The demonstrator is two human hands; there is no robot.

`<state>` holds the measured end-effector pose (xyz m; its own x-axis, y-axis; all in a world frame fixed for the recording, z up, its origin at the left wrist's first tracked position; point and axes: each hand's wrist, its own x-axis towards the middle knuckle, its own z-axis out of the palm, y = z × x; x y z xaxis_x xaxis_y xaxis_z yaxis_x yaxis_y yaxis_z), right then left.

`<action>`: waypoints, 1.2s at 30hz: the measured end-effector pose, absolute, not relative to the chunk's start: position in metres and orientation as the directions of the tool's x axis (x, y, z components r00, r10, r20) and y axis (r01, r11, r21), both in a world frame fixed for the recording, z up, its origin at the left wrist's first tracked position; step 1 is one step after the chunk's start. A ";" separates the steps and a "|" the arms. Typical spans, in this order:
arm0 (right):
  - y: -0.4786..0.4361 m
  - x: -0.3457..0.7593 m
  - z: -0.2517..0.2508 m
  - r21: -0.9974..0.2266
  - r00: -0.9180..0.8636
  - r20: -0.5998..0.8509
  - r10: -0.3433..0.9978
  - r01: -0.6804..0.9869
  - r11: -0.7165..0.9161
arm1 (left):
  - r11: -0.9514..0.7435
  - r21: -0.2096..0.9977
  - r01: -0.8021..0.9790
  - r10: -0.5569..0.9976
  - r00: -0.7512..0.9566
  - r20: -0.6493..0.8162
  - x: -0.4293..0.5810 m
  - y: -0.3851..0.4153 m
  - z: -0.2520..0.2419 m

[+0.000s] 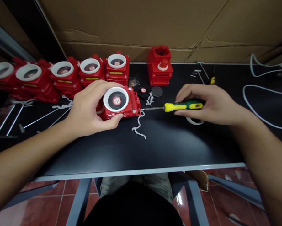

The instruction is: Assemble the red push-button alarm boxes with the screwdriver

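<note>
My left hand (93, 110) is closed round a red box (129, 108) with a white ring and a dark round face bearing a red-and-white emblem. In my right hand (202, 100) is a screwdriver (183, 106) with a yellow and green handle, held level. Its shaft points left, and the tip meets the box's right side near the lower edge. From that spot a white braided cord (138, 127) trails down onto the table. Whether the tip sits on a screw or on the cord I cannot tell.
Several similar red boxes (92, 73) line the back left of the black table (136, 153). Another red box (160, 67), without a white ring, stands behind. A clear disc (157, 91), metal rods (37, 118), T-shaped tools (199, 75) and a white cable (258, 110) lie around.
</note>
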<state>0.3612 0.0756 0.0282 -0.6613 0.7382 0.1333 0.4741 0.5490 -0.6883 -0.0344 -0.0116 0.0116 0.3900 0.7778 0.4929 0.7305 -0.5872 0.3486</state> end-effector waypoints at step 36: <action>0.081 0.364 0.028 -0.641 -0.668 0.039 0.743 0.554 0.531 | -0.662 0.276 0.697 0.699 0.440 0.564 -0.037 -0.009 0.008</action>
<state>0.3640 0.0810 0.0276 -0.6677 0.7434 0.0395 0.5537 0.5314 -0.6412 -0.0369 -0.0086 0.0084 0.4401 0.6991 0.5636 0.6973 -0.6615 0.2760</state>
